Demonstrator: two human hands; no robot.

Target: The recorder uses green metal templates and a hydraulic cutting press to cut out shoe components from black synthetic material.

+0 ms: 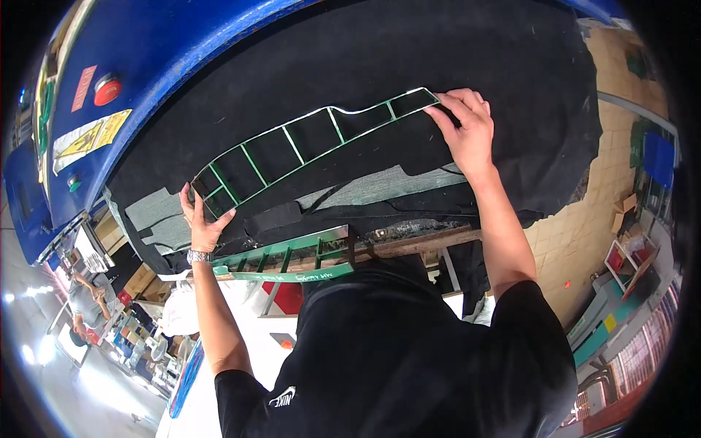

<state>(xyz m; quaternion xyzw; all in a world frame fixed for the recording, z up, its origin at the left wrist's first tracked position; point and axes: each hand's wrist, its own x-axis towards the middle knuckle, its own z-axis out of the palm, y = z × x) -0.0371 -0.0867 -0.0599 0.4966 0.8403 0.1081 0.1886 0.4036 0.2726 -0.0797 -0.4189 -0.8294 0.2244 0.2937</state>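
Leaning over the big blue machine (182,44), with its red button (107,90) and yellow warning label (91,135), we are working on the wide sheet of black felt-like fabric (409,66) spread across its bed, soft and matte, with a paler grey-green patch (380,186) showing beneath its cut edge. Lying flat on that fabric is the green cutting frame (307,142), a long, narrow, ladder-shaped outline with thin cross bars and a bright edge. We are judging it stiff, fairly light and probably sharp along the blade edge, so we are taking it at the two ends. Our right hand (467,131) is pressing on the far right corner, fingers spread flat on the frame, not closed around it. Our left hand (201,223), a watch (197,256) on its wrist, is touching the near left end with open fingers. A second green frame (292,255) is resting on the worn wooden edge (423,237) just below the fabric.
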